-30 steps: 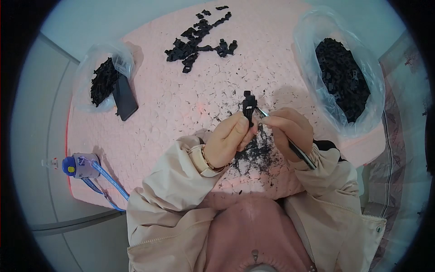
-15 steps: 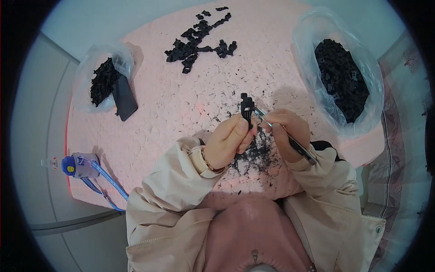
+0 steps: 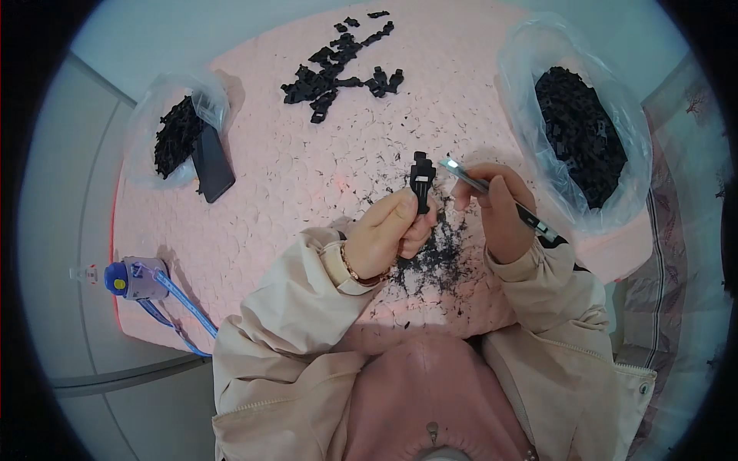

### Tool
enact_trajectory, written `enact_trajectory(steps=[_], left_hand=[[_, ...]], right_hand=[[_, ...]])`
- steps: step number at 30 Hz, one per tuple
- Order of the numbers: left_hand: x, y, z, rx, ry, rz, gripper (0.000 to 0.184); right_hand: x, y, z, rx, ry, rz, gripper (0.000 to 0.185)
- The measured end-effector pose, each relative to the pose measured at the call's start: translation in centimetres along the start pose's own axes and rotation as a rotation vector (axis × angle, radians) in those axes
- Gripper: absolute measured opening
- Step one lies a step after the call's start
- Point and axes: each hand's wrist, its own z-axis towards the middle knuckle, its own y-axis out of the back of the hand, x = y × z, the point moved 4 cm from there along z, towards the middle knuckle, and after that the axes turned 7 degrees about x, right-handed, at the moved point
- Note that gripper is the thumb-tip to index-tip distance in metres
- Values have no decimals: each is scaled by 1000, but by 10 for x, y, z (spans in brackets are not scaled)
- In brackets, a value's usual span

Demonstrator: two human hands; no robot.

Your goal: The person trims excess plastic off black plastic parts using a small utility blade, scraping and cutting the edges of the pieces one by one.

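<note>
Knife (image 3: pixel 478 185) and part (image 3: pixel 422 181), one in each hand, above a pink-covered desk (image 3: pixel 261 192).

The left hand (image 3: pixel 387 234) is closed around the lower end of the black part, which stands nearly upright with its wider head above the fingers; the right hand (image 3: pixel 507 213) grips the knife, its blade tip just beside the part's head but apart from it. Black scraps (image 3: pixel 437 261) lie scattered beneath and between the hands, and a pile (image 3: pixel 327 73) of black pieces lies at the far side. The large bag (image 3: pixel 634 165) on the right and the small bag (image 3: pixel 144 142) on the left hold more; a phone (image 3: pixel 214 170) rests against the small one, with a bottle (image 3: pixel 144 280) nearer the person.
</note>
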Motion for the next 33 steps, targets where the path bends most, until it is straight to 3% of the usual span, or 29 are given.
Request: enact_trajectory(steps=[4, 7, 17, 23, 29, 33], left_hand=[[-1, 0, 1, 67, 40, -68, 40], [-1, -1, 2, 121, 92, -174, 42], [1, -2, 1, 166, 129, -248, 43], [-1, -2, -1, -11, 187, 55, 34], [-9, -3, 0, -79, 31, 526, 33], [-6, -3, 0, -109, 48, 492, 30]], right_hand=[[3, 0, 1, 19, 94, -211, 30], [1, -1, 3, 16, 110, -334, 21], [-5, -5, 1, 10, -86, -73, 27], [-7, -5, 0, 52, -151, -24, 28], [-7, -4, 0, 55, -170, -61, 36], [-9, -2, 0, 63, -225, -83, 32]])
